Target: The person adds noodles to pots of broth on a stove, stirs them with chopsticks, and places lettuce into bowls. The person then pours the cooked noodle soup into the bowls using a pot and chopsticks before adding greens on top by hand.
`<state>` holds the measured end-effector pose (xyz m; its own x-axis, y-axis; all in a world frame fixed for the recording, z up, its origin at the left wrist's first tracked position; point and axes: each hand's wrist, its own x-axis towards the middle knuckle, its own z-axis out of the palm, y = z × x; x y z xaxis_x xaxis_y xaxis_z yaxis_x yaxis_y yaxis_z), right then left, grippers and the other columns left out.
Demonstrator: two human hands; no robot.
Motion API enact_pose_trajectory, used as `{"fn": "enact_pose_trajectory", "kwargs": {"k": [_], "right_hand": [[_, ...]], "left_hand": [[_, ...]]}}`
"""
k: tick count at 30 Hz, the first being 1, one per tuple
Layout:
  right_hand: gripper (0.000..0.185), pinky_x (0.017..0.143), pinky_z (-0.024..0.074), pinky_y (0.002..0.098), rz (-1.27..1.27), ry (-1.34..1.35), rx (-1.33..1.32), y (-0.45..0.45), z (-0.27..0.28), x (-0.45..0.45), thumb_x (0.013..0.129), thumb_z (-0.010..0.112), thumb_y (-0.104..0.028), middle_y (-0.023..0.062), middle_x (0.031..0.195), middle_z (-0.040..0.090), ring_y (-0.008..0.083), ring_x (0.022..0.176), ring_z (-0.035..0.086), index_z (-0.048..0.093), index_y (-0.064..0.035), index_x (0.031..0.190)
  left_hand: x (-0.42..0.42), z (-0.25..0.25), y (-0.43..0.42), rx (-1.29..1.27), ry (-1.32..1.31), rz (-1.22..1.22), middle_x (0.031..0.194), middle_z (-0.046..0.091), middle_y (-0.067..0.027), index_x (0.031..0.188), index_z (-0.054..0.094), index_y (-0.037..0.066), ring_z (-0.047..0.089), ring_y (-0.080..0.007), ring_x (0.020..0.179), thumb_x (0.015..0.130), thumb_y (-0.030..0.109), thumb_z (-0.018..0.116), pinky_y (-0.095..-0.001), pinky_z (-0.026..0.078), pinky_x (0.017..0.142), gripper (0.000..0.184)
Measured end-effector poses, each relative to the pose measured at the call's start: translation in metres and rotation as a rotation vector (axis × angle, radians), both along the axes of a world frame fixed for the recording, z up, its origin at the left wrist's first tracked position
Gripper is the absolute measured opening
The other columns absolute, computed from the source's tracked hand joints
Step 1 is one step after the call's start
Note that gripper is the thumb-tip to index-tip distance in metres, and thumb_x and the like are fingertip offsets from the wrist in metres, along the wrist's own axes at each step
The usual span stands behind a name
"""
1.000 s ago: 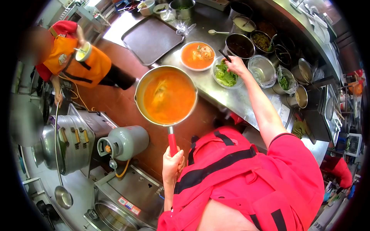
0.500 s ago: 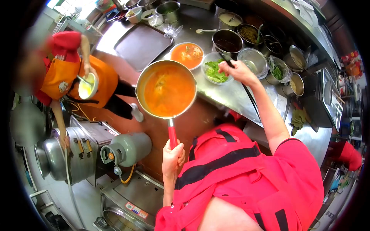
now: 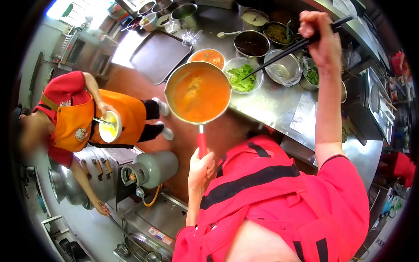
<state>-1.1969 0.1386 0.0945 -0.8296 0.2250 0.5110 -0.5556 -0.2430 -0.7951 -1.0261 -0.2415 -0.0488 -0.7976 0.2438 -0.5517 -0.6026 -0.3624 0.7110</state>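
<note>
My left hand (image 3: 201, 168) is closed around the red handle of a saucepan (image 3: 169, 91), held level in front of me. Orange soup (image 3: 205, 100) with pale solids fills the pan. Raised over the counter on the right, my right hand (image 3: 322, 41) grips a pair of long black chopsticks (image 3: 284, 53). Their tips reach down to green lettuce (image 3: 240, 77) in a clear bowl (image 3: 259, 82); whether they touch a leaf I cannot tell. Just beyond the saucepan, partly covered by it, stands a bowl of orange soup (image 3: 209, 56).
Several pots, a dark tray (image 3: 159, 52) and a spoon (image 3: 228, 33) sit on the steel counter (image 3: 273, 105). At left, a co-worker in an orange apron (image 3: 72, 118) holds a white bowl (image 3: 104, 131) and a long-handled tool. A gas cylinder (image 3: 161, 168) stands below.
My right hand has risen and moved right, away from the lettuce bowl, bringing the chopsticks into clear view. The saucepan sits slightly farther right. The co-worker's lower arm has swung down toward the front cooker.
</note>
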Motion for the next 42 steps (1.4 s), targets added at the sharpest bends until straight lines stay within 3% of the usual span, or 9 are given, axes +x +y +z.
{"fn": "enact_pose_trajectory", "kwargs": {"k": [1, 5, 7, 8, 11, 14, 23, 30, 42], "right_hand": [[0.029, 0.054, 0.0377, 0.0198, -0.098, -0.061, 0.035, -0.014, -0.006, -0.003, 0.093, 0.054, -0.025, 0.0016, 0.063, 0.053, 0.0071, 0.057, 0.048, 0.064, 0.0019, 0.087], [0.025, 0.067, 0.0463, 0.0244, -0.008, -0.262, 0.191, -0.018, -0.081, -0.007, 0.091, 0.057, -0.026, 0.0028, 0.082, 0.063, 0.0116, 0.075, 0.057, 0.066, -0.0026, 0.093], [0.02, 0.069, 0.0468, 0.0272, -0.075, -0.366, 0.543, -0.022, -0.1, 0.004, 0.09, 0.059, -0.023, 0.0038, 0.084, 0.064, 0.0145, 0.077, 0.059, 0.066, -0.0045, 0.093], [0.016, 0.069, 0.0466, 0.0304, -0.178, -0.177, 0.907, -0.019, -0.099, 0.011, 0.087, 0.06, -0.018, 0.0064, 0.081, 0.062, 0.0177, 0.076, 0.059, 0.066, -0.0035, 0.088], [0.016, 0.064, 0.0465, 0.0298, -0.109, -0.469, 0.886, 0.001, -0.122, 0.028, 0.087, 0.059, -0.014, 0.0067, 0.075, 0.059, 0.0162, 0.071, 0.059, 0.063, 0.0001, 0.08], [0.021, 0.056, 0.0457, 0.0258, -0.055, -0.639, 0.589, 0.009, -0.108, 0.047, 0.089, 0.058, -0.016, 0.0049, 0.074, 0.059, 0.0123, 0.063, 0.058, 0.063, 0.0013, 0.079], [0.021, 0.051, 0.0447, 0.0182, -0.16, -0.61, 0.42, 0.062, -0.076, 0.082, 0.093, 0.055, -0.021, -0.0001, 0.074, 0.06, 0.0055, 0.058, 0.056, 0.064, -0.0045, 0.084], [0.036, 0.058, 0.0482, 0.0209, -0.185, -0.441, 0.081, 0.095, -0.047, 0.118, 0.097, 0.044, -0.031, 0.0059, 0.084, 0.06, 0.0103, 0.065, 0.059, 0.059, -0.0001, 0.109], [0.027, 0.066, 0.0554, 0.0308, 0.09, -0.762, -0.401, -0.004, -0.201, 0.075, 0.094, 0.051, -0.029, 0.0109, 0.089, 0.063, 0.0194, 0.072, 0.065, 0.058, -0.0042, 0.104]], "left_hand": [[-0.003, 0.001, 0.004, -0.004, -0.001, -0.002, 0.049, 0.036, 0.0019, 0.084, 0.044, 0.007, 0.029, -0.0057, 0.033, 0.088, 0.003, 0.053, -0.0211, 0.022, 0.029, 0.011], [-0.009, 0.0, 0.015, -0.024, -0.006, -0.013, 0.049, 0.035, 0.0024, 0.084, 0.044, 0.008, 0.03, -0.0058, 0.033, 0.087, 0.005, 0.054, -0.0213, 0.022, 0.03, 0.011], [-0.012, -0.002, 0.021, -0.066, 0.002, -0.04, 0.052, 0.034, 0.0028, 0.085, 0.044, 0.009, 0.029, -0.0058, 0.034, 0.088, 0.008, 0.055, -0.0213, 0.021, 0.031, 0.012], [-0.014, -0.002, 0.024, -0.063, -0.009, -0.032, 0.051, 0.035, 0.0026, 0.084, 0.043, 0.009, 0.029, -0.0059, 0.034, 0.087, 0.006, 0.055, -0.0217, 0.021, 0.03, 0.012], [-0.023, -0.004, 0.034, -0.053, -0.027, -0.022, 0.049, 0.037, 0.0021, 0.082, 0.042, 0.008, 0.031, -0.0064, 0.033, 0.085, 0.004, 0.055, -0.0226, 0.023, 0.029, 0.014], [-0.027, -0.005, 0.043, -0.05, -0.04, -0.031, 0.049, 0.037, 0.002, 0.082, 0.042, 0.008, 0.031, -0.0068, 0.033, 0.084, 0.004, 0.056, -0.023, 0.023, 0.029, 0.015], [-0.034, -0.009, 0.06, -0.033, -0.056, -0.093, 0.053, 0.036, 0.0023, 0.087, 0.045, 0.01, 0.029, -0.0053, 0.035, 0.088, 0.009, 0.057, -0.0208, 0.022, 0.032, 0.012], [-0.034, -0.012, 0.065, -0.011, -0.029, -0.103, 0.053, 0.036, 0.0019, 0.087, 0.045, 0.009, 0.029, -0.0056, 0.035, 0.087, 0.01, 0.058, -0.021, 0.021, 0.032, 0.013], [-0.024, -0.01, 0.068, -0.003, -0.078, -0.115, 0.052, 0.036, 0.0025, 0.087, 0.044, 0.009, 0.03, -0.0059, 0.035, 0.086, 0.008, 0.058, -0.0218, 0.022, 0.031, 0.014]]}}
